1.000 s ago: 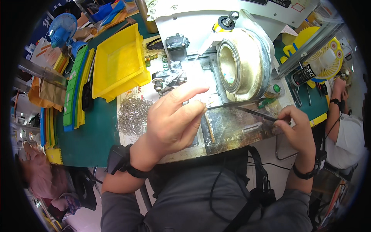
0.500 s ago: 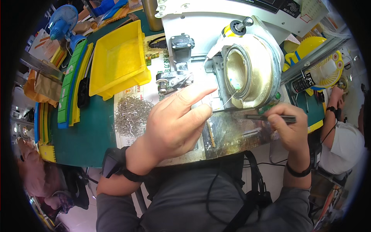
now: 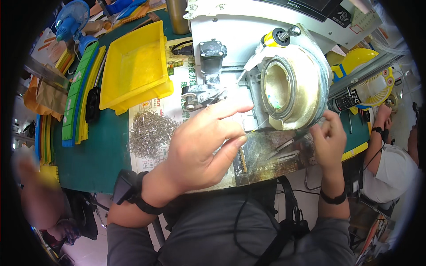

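**A:** What fills the frame, biggest first?

**B:** The white machine (image 3: 248,40) across the upper middle, with a big round spool of clear tape (image 3: 290,86) on its right side. Below that lies a worn metal work plate (image 3: 270,153), just right of centre. The yellow tray (image 3: 133,66) sits at upper left on the green mat (image 3: 93,155), and a heap of small metal clips (image 3: 151,133) lies just below the tray.

**B:** Smaller than all that is the thin yellowish strip (image 3: 259,128) running from the spool's lower edge toward the centre of the frame.

**A:** And the hands?

**B:** The left hand (image 3: 202,148) is in the centre, forefinger stretched out, thumb and middle finger brought together at the strip's near end. It looks like a pinch on the strip, but the contact itself is too small to be sure of. The right hand (image 3: 329,141) is at centre right, fingers curled at the spool's lower rim; whether it grips anything, I cannot tell.

**A:** How would that strip handle?

**B:** My judgement: very light, limp, probably sticky on one face, and easy to crease or tear. Best taken by the free end, between fingertip pads, and kept gently taut so it doesn't fold on itself. The clips look light, stiff and springy, likely to tangle in the heap, so pick one by its end.

**A:** Anyone else?

**B:** A person in a white shirt (image 3: 390,170) at the right edge.
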`<state>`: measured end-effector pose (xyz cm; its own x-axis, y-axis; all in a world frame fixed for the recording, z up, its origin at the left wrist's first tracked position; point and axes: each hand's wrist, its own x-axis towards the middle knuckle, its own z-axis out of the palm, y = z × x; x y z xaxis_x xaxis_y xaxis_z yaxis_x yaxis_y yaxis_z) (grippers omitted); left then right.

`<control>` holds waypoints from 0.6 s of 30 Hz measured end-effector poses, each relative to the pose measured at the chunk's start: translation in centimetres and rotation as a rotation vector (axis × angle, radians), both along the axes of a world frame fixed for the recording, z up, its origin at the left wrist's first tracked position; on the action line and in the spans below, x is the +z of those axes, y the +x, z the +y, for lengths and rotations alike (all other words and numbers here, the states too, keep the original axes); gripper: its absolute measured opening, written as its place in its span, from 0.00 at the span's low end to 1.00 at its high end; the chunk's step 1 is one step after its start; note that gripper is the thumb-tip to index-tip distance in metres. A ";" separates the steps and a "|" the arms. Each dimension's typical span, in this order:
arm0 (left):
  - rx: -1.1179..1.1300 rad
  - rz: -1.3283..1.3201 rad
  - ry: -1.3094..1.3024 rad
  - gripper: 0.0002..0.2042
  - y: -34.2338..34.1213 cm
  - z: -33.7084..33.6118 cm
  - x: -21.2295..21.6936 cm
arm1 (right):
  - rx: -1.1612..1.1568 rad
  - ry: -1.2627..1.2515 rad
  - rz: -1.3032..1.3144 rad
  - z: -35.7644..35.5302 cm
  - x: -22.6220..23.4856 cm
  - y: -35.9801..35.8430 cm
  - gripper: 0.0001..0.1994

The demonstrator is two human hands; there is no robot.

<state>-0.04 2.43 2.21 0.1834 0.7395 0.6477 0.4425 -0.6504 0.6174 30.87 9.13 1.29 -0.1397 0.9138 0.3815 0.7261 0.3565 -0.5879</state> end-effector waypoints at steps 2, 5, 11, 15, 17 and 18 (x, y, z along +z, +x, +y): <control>0.003 0.025 0.006 0.06 0.1 0.0 0.1 | 0.122 0.109 0.041 -1.7 1.0 -0.5 0.13; 0.003 0.058 0.015 0.07 0.1 0.0 -0.1 | 0.535 0.370 -0.025 -3.0 3.7 -3.7 0.18; 0.038 0.089 0.034 0.08 0.4 0.0 0.0 | 0.584 0.341 0.033 -3.2 2.6 -9.2 0.16; 0.041 0.127 0.081 0.09 0.1 0.3 0.0 | 0.536 0.380 0.022 -3.2 2.0 -10.1 0.16; 0.052 0.154 0.127 0.09 0.0 0.2 0.3 | 0.560 0.375 -0.004 -3.1 2.2 -10.3 0.15; 0.036 0.155 0.095 0.09 -0.1 0.0 0.5 | 0.588 0.368 -0.031 -3.1 2.3 -10.3 0.15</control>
<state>-0.12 2.39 2.68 0.2611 0.6841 0.6811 0.5519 -0.6847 0.4761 20.55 6.01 3.55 -0.5877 0.4948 0.6401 0.3657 0.8682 -0.3354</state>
